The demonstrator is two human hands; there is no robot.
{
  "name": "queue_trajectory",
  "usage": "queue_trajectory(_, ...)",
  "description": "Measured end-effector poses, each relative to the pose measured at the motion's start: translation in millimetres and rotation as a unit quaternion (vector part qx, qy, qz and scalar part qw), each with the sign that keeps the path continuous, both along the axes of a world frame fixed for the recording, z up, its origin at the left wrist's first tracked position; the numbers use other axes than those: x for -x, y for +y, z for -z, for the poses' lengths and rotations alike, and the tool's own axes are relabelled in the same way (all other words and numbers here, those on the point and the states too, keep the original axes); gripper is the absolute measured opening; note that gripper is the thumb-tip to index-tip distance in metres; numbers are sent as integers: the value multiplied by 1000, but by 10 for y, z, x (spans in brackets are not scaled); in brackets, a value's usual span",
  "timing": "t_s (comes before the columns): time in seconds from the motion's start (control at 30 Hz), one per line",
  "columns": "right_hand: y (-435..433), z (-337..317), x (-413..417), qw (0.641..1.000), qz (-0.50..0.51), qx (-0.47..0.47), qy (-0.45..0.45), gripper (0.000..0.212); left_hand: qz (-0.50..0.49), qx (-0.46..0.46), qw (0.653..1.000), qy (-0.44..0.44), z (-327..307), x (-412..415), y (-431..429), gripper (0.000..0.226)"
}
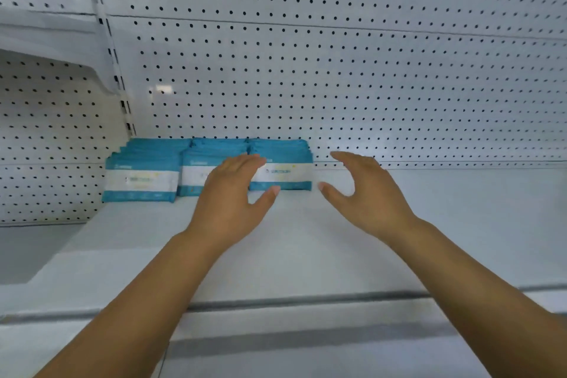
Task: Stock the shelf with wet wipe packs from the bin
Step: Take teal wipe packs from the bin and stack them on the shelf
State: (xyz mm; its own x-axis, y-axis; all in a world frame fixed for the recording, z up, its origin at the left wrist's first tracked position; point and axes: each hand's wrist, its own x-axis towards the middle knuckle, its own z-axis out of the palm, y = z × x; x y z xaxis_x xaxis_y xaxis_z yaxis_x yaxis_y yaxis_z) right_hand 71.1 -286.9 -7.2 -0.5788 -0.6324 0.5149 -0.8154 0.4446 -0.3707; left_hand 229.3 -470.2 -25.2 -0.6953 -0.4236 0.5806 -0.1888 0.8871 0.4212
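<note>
Pegboard panel [337, 77] sits right behind the wet wipe packs [144, 175]. Three upright rows butt against it, likely so they face out and don't tip. The shelf [306, 248] is under the packs. The left hand [230, 196] is in front of the packs, fingers spread, holding nothing; contact unclear. The right hand [365, 190] is just right of the packs, fingers apart, empty. Looks like the hands are bracketing the end row to square it. Bin not in view.

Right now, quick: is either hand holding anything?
Left hand: open, holding nothing, fingers in front of the wet wipe packs.
Right hand: open, holding nothing, just right of the packs.
</note>
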Motion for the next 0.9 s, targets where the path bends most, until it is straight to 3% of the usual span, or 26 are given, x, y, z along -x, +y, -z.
queue_trajectory(0.3, 1860, -54, 358, 990, 130, -53, 4, 66, 150, 25, 987, -54, 21, 778, 1388, 63)
queue_trajectory(0.53, 3347, 42, 480, 963, 262, -51, -23, 68, 293, 17, 954, -56, 111, 1364, 2704, 60)
queue_trajectory(0.73, 4404, 357, 394, 931, 352, -54, -84, 60, 398, -17, 915, -67, 431, 1589, 3754, 54)
queue_trajectory(0.9, 4934, 932, 355, 894, 394, -72, -200, 55, 416, -40, 895, -159, 987, 1696, 4301, 60)
